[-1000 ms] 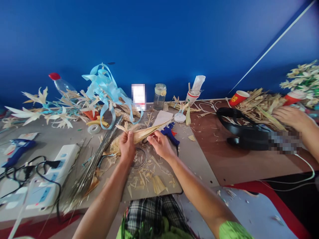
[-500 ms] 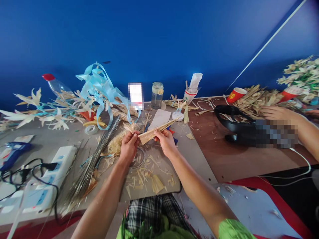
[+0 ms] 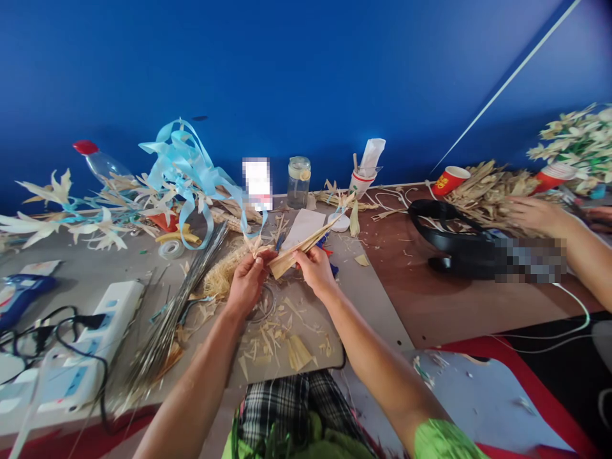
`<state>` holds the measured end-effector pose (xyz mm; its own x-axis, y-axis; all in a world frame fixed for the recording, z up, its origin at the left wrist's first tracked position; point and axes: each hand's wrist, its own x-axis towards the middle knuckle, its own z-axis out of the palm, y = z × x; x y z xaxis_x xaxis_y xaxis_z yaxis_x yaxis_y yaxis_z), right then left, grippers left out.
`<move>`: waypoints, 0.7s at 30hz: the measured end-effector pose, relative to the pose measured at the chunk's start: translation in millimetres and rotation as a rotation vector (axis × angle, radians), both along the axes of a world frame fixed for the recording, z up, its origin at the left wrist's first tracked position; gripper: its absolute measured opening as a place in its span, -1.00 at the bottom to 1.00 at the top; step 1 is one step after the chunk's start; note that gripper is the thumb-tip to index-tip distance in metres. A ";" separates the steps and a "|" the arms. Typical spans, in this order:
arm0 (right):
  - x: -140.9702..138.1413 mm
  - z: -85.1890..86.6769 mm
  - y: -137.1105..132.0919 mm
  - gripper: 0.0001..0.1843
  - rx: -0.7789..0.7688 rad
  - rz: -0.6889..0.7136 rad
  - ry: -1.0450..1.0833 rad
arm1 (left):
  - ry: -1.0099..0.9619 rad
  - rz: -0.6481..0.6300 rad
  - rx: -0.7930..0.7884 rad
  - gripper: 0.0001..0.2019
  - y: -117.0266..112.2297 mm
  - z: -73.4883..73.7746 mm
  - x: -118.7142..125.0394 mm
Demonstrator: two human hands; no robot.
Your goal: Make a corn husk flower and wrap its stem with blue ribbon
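My left hand is closed around the base of a pale corn-husk flower, its petals showing above the thumb. My right hand pinches a long, folded strip of dried corn husk, which slants up to the right. The strip's wide lower end lies close to the left fingertips; I cannot tell if they touch. Beneath both hands is a board strewn with husk scraps. A bundle of thin wires lies left of my left hand, near a tangle of straw-coloured fibre.
Light-blue ribbon and husk flowers fill the back left. A power strip and a blue glue gun lie at left. A glass jar stands behind. At right, another person's hand reaches over husks, near a black headband-like device.
The husk strip has tilted a little more steeply in my right hand, and its wide end sits slightly lower. The view has shifted slightly. Both hands keep their holds.
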<state>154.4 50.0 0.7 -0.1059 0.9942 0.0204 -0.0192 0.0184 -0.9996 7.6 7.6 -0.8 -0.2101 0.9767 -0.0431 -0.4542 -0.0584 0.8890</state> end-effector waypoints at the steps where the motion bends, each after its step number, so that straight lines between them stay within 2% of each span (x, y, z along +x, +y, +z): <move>1: -0.3 1.2 -0.5 -0.76 0.001 -0.007 -0.019 | -0.038 -0.024 0.001 -0.74 -0.4 0.9 1.0; 8: -1.7 2.0 -0.7 -0.74 0.012 -0.026 -0.056 | -0.181 -0.160 -0.027 -0.71 -2.5 0.6 2.8; 15: -1.7 0.4 -0.1 -0.75 0.006 -0.031 -0.042 | -0.189 -0.181 -0.067 -0.69 -3.5 2.4 4.4; 21: -2.0 -0.2 0.1 -0.75 -0.009 -0.009 -0.028 | -0.178 -0.208 -0.098 -0.73 -1.9 -3.0 4.0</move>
<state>152.4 50.1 0.5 -0.0970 0.9952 0.0090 0.0094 0.0099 -0.9999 11.6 5.7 -3.8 0.0141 0.9874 -0.1575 -0.5971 0.1346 0.7908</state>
